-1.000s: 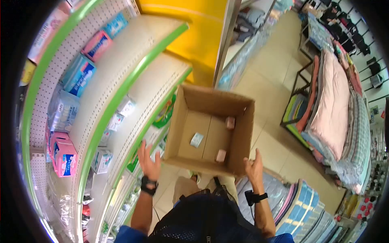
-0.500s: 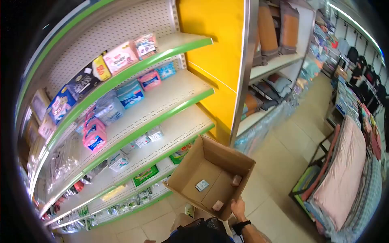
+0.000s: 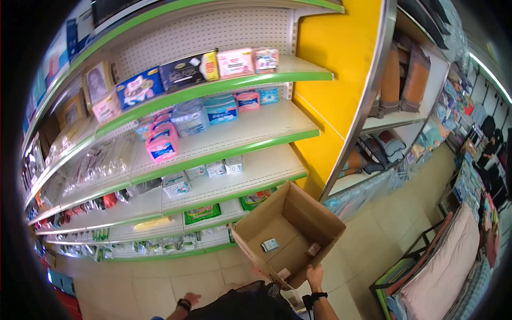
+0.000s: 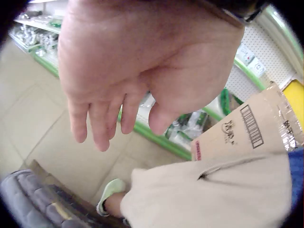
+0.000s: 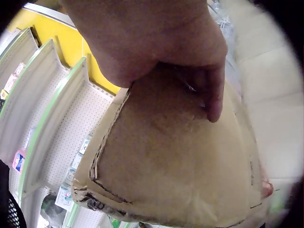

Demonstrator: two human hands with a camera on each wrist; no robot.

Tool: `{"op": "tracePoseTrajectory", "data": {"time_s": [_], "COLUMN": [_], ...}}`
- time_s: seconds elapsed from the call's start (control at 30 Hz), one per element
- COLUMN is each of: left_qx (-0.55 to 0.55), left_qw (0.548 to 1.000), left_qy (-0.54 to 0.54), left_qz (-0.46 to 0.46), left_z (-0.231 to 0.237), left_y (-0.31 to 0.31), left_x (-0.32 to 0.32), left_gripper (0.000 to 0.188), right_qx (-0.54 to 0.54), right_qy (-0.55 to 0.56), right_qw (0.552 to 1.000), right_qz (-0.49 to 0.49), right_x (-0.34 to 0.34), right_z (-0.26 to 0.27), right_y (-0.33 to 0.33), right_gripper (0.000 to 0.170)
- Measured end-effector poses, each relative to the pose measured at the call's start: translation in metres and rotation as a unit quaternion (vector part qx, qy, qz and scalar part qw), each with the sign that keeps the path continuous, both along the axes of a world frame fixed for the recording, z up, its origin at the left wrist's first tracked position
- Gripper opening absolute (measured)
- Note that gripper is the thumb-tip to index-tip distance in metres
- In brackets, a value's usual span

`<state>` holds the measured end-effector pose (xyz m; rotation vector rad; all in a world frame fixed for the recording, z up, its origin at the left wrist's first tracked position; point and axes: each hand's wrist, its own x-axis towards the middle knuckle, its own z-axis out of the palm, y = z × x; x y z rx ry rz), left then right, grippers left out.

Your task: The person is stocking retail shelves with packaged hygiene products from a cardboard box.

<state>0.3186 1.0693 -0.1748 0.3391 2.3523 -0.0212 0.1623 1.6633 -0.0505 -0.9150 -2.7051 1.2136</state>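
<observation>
In the head view a cardboard box [image 3: 304,210], open at the top, hangs tilted in front of the body. Inside lie a small white-and-teal pack [image 3: 270,245] and two small pinkish packs, one of them a pink pack [image 3: 313,249] by the right wall. My right hand [image 3: 315,277] grips the near right edge of the box; in the right wrist view its fingers curl over the cardboard rim. Away from the box, at the lower left, my left hand [image 3: 191,299] holds nothing. The left wrist view shows that hand's fingers loosely extended, palm visible.
Curved shelves with green edges [image 3: 224,152] stand ahead, bearing pink packs [image 3: 161,144], blue packs [image 3: 221,109] and small white boxes [image 3: 176,184]. A yellow panel [image 3: 336,80] ends the shelving. At the right is a rack with a pink quilt [image 3: 442,261].
The view has lifted and swung toward the shelves. My right hand has taken hold of the box's edge, while the left hand has moved away from the box to the lower left.
</observation>
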Motion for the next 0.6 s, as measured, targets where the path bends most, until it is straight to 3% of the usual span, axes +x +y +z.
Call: {"op": "tracePoseTrajectory", "data": {"time_s": [0.03, 0.07, 0.1, 0.13, 0.17, 0.2, 0.27, 0.33, 0.4, 0.43, 0.47, 0.53, 0.57, 0.6], "left_qx": [0.096, 0.050, 0.163, 0.170, 0.228, 0.286, 0.303, 0.308, 0.164, 0.097, 0.029, 0.040, 0.038, 0.038], "left_qw": [0.964, 0.980, 0.900, 0.896, 0.864, 0.825, 0.815, 0.813, 0.948, 0.982, 0.996, 0.962, 0.961, 0.921], "left_qy": [0.010, -0.011, 0.042, 0.045, 0.083, 0.118, 0.122, 0.118, 0.099, 0.015, -0.067, -0.151, -0.156, -0.175], "left_qz": [0.250, 0.190, 0.402, 0.407, 0.441, 0.472, 0.478, 0.481, 0.256, 0.160, 0.060, 0.226, 0.223, 0.347], "left_z": [-0.006, -0.001, 0.024, 0.054, 0.075, 0.081, 0.073, 0.056, 0.007, -0.015, -0.027, 0.015, -0.042, -0.029], "left_y": [0.000, 0.002, 0.012, 0.017, 0.021, 0.023, 0.015, -0.009, -0.037, -0.049, -0.059, -0.063, -0.094, -0.102], "left_x": [-0.014, -0.038, -0.044, -0.054, -0.061, -0.062, -0.059, -0.040, -0.009, 0.007, 0.018, 0.055, 0.130, 0.142], "left_gripper": [0.026, 0.029, 0.028, 0.028, 0.028, 0.029, 0.028, 0.027, 0.030, 0.029, 0.030, 0.033, 0.033, 0.035], "right_qx": [-0.026, -0.054, -0.048, -0.085, -0.120, -0.112, -0.098, -0.032, -0.121, -0.036, -0.034, -0.044, -0.015, 0.014], "right_qy": [0.040, 0.081, 0.083, 0.064, 0.044, 0.048, 0.041, 0.069, 0.029, 0.050, 0.046, 0.081, 0.074, 0.067], "right_qw": [0.999, 0.995, 0.995, 0.994, 0.988, 0.990, 0.987, 0.995, 0.990, 0.995, 0.995, 0.994, 0.994, 0.992], "right_qz": [0.010, 0.019, 0.027, -0.027, -0.081, -0.073, -0.122, -0.059, -0.069, -0.076, -0.080, -0.061, -0.083, -0.101], "right_x": [0.002, 0.002, 0.006, 0.009, 0.009, 0.007, 0.013, 0.022, 0.032, 0.035, 0.036, 0.035, 0.032, 0.029], "right_z": [-0.014, -0.021, -0.011, 0.000, 0.012, 0.010, -0.010, -0.017, -0.015, -0.028, -0.029, -0.027, -0.029, -0.030], "right_y": [0.007, 0.009, 0.002, -0.003, -0.010, -0.016, -0.025, -0.037, -0.050, -0.050, -0.048, -0.045, -0.045, -0.045], "right_gripper": [0.039, 0.041, 0.041, 0.042, 0.043, 0.043, 0.038, 0.034, 0.029, 0.026, 0.026, 0.026, 0.025, 0.024]}}
